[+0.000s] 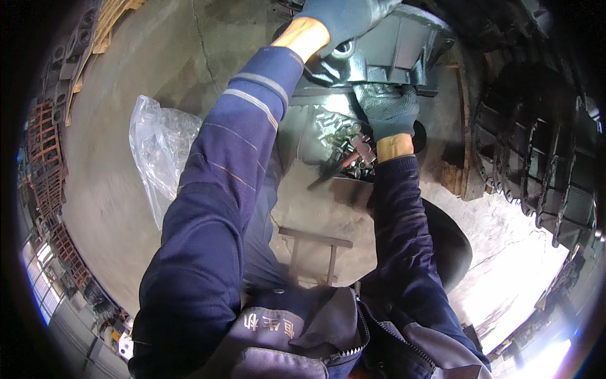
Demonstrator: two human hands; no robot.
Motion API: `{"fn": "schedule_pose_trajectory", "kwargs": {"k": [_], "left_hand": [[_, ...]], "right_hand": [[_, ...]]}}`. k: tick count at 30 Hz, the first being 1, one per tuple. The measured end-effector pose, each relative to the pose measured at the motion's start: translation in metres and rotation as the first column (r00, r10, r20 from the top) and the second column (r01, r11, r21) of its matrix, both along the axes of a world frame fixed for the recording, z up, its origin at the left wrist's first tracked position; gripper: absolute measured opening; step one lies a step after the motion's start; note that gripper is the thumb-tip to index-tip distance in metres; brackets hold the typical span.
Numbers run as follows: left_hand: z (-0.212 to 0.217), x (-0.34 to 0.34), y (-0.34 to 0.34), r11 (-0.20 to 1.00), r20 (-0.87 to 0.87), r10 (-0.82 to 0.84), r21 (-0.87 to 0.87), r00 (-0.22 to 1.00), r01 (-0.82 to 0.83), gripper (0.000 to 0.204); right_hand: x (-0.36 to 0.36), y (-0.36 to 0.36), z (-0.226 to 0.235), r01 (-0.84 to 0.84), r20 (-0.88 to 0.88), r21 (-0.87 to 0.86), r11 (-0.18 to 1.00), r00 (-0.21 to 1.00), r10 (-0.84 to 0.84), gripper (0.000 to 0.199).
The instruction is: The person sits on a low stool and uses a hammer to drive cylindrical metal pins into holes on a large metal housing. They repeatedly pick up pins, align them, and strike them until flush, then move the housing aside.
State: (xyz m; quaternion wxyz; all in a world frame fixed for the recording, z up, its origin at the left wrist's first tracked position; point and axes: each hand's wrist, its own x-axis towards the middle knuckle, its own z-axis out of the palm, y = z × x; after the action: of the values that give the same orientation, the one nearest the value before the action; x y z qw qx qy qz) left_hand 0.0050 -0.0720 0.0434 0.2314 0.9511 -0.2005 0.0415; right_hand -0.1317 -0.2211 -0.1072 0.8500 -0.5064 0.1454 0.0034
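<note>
My left hand (pixel 350 19), in a grey glove, reaches to the top edge of the view, over a dark metal casting (pixel 404 47). Its fingers are mostly cut off by that edge. A round bore (pixel 343 49) shows in the casting just below this hand. My right hand (pixel 388 107), in a dark textured glove, is at the casting's near edge with its fingers curled in; what they hold, if anything, is hidden. Just left of the right wrist, a hammer (pixel 363 149) lies across a pile of short shiny metal pins (pixel 334 129).
A clear plastic bag (pixel 161 145) lies on the concrete floor at left. Near my legs stands a small metal frame (pixel 315 237), and a dark round seat (pixel 445 243) is partly behind my right arm. Dark ribbed track parts (pixel 536 145) fill the right side, beside a wooden beam (pixel 466 151).
</note>
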Motion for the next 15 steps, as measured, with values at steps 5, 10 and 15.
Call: {"fn": "schedule_pose_trajectory", "kwargs": {"k": [5, 10, 15], "left_hand": [[-0.013, 0.008, 0.004, 0.999, 0.007, 0.001, -0.042, 1.000, -0.001, 0.080], [-0.012, 0.017, 0.016, 0.984, -0.181, -0.068, -0.176, 0.981, 0.035, 0.079], [-0.017, 0.014, 0.025, 0.979, -0.213, 0.002, -0.200, 0.977, -0.045, 0.077]], "right_hand": [[-0.002, 0.000, 0.007, 0.210, -0.257, 0.675, 0.707, 0.966, -0.042, 0.055], [-0.018, -0.041, -0.026, -0.061, -0.278, 0.290, 0.955, 0.950, 0.145, 0.051], [-0.085, -0.078, -0.089, -0.216, -0.587, -0.218, 0.952, 0.808, 0.049, 0.029]]}}
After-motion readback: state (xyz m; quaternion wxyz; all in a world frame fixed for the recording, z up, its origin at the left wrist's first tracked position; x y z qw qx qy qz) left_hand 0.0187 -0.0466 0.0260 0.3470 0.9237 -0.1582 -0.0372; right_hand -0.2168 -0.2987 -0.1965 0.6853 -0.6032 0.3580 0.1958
